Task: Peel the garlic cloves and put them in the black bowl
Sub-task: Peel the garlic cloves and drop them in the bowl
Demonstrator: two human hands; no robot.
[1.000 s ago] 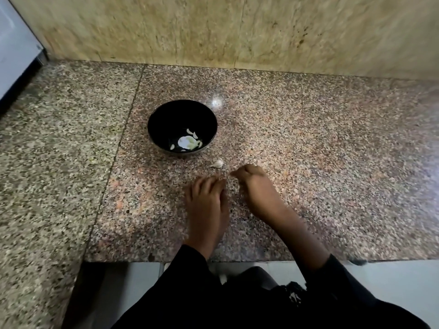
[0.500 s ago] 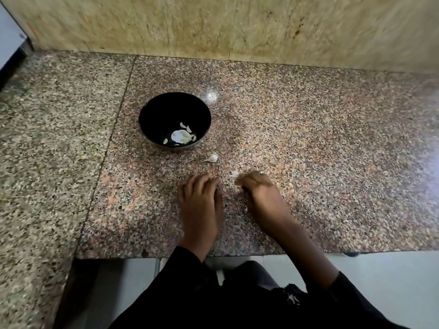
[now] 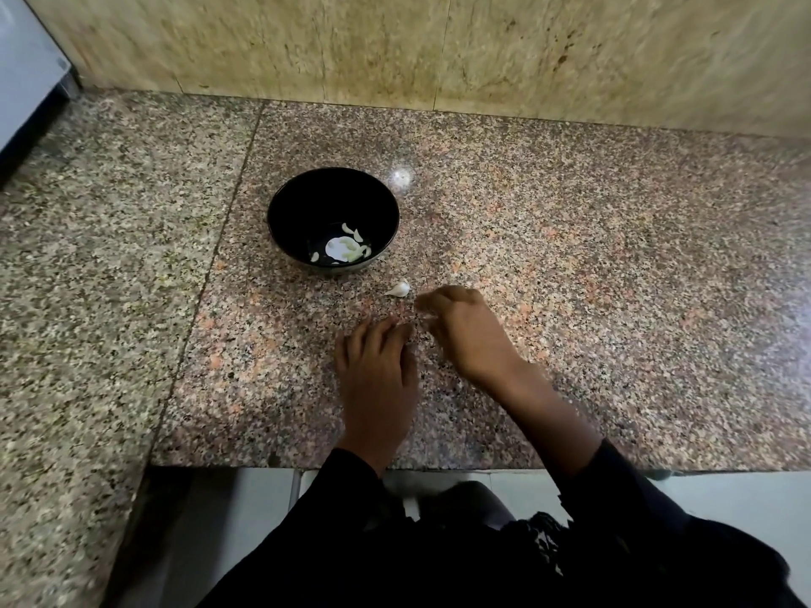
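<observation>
Granite bench carried the black bowl with peeled pieces inside, and at its 5 o'clock one unpeeled garlic clove lay untouched while the right hand, fingers loosely curled, had moved toward it from half a second before, so I judged it next, the left hand resting flat, empty.

Person seen from above: bare left hand and right hand; long black sleeves ending at the wrists; black garment with fringed edge.
</observation>
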